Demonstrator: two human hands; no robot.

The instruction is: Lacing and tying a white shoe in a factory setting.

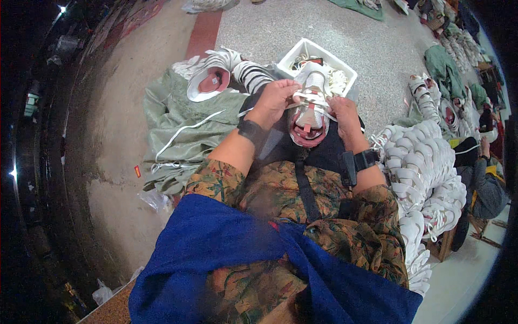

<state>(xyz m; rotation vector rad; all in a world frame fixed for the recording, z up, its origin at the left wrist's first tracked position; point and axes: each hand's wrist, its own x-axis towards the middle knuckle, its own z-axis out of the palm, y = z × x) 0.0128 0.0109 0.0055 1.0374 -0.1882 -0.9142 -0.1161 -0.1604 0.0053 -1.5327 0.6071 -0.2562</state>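
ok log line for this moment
left hand: pinching white lace | right hand: gripping white shoe | white bin: behind shoe

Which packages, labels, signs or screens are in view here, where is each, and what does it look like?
White bin: rectangular plastic tub on the floor beyond the hands, holding white pieces.
Shoe label: small pale tag inside the pink-lined shoe, upper left.
Red tag: small red rectangle on the floor, left.
Plastic bag: crumpled, clear, lower left.
No signs or screens.

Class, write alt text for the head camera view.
Both hands, left hand and right hand, hold a white shoe upper with a pink lining over the lap. A white plastic bin sits ahead, stacked white shoe uppers at right.
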